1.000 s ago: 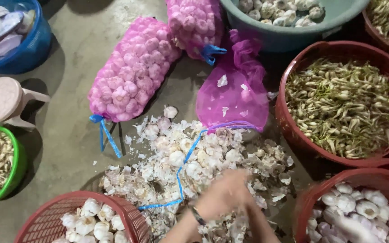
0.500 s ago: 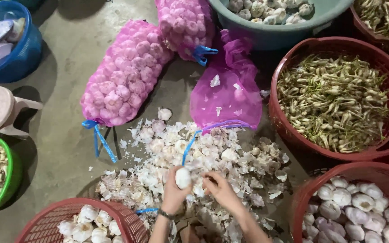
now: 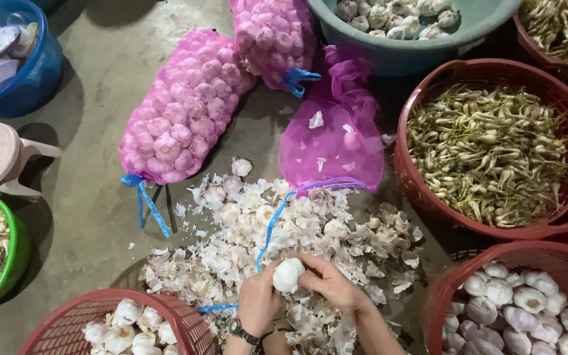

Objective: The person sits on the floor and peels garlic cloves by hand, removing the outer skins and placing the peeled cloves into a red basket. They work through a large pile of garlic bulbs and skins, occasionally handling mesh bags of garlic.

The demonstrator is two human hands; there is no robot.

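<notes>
Two bare hands meet low in the middle of the concrete floor, both closed around one white garlic bulb: the left hand grips its left side, the right hand its right. Under them lies a heap of papery garlic skins. Beyond it lie pink mesh sacks of garlic; red baskets stand to the right

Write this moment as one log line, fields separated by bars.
left hand: holds garlic bulb | right hand: on same bulb | below: peel pile | near: red baskets
</notes>
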